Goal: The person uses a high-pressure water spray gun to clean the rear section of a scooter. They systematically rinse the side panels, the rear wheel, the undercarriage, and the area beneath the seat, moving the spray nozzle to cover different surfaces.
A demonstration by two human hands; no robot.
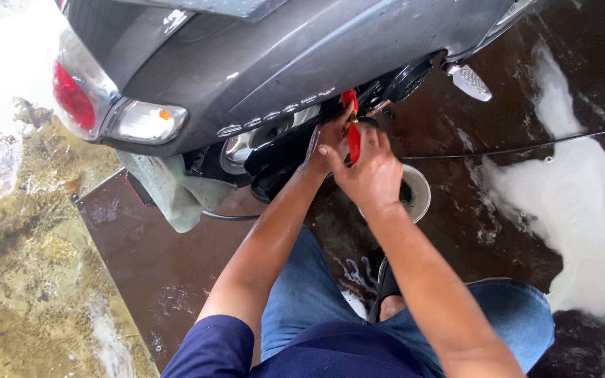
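Head view, read left to right. At far left, the scooter's red tail lamp [71, 98] and clear indicator lens [145, 120] sit on the grey rear body panel [281, 63]; a grey-green cloth [176, 189] hangs below them. Your left hand [327, 143] reaches under the panel edge and rests against the dark engine area; its fingers are partly hidden, so whether they pinch anything cannot be told. Just to its right, your right hand [372, 171] is curled around a red-handled tool [351, 129], fingers pressed together on the handle. The tool's long axis runs nearly upright in the picture, its upper end pointing away from you into the gap beneath the panel; both hands touch it or lie just beside it, the right holding it. Farther right: a footrest [472, 82], a thin hose [526, 147], white foam [568, 203] on wet floor.
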